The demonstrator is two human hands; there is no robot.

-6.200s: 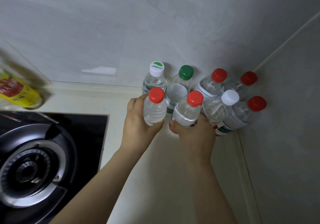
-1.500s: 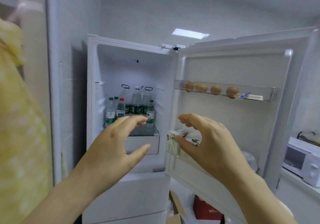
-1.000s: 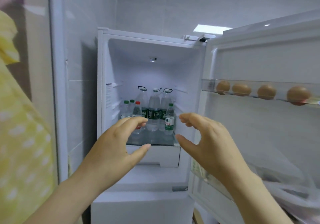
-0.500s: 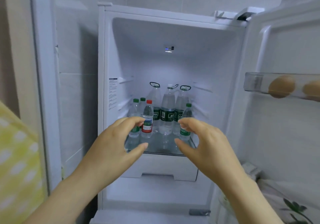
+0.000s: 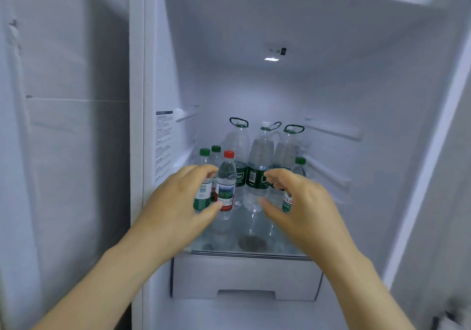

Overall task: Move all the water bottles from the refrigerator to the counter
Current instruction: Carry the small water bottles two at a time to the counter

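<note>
Fridge (image 5: 331, 100) is standing open. Every bottle in shot is sitting on the glass shelf (image 5: 249, 253) inside. None are on the worktop, which isn't showing here.

Near row: red-cap bottle (image 5: 226, 184), w/ two green-cap bottles (image 5: 204, 194) just left of it and a bit farther in. The right bottle (image 5: 298, 166), small and green-capped, is standing apart at the right. Far row: three big bottles (image 5: 261, 156) w/ carry loops on the necks. The drawer (image 5: 244, 276) is sitting closed under the shelf.

Left hand (image 5: 178, 210) is hovering just in front of the red-cap bottle, fingers (image 5: 201, 170) curved in a loose C and gripping nothing. Its thumb is overlapping the label in shot, but can't tell if it's touching. Right hand (image 5: 303, 207) is hovering in front of the right bottle, fingers (image 5: 277, 175) likewise spread and released, nothing in them.

Handling, my guess: the small ones are looking full, so light-ish but thin-walled, and giving under a hard squeeze. They're prob. cold and maybe damp, so slippery. Best hold is round the labelled waist, thumb opposite fingers, one per hand. The big ones are going to be heavy, so take the neck loop or use both hands round the body. They're packed tight, so lifting straight up is looking safer than dragging past the neighbours.
</note>
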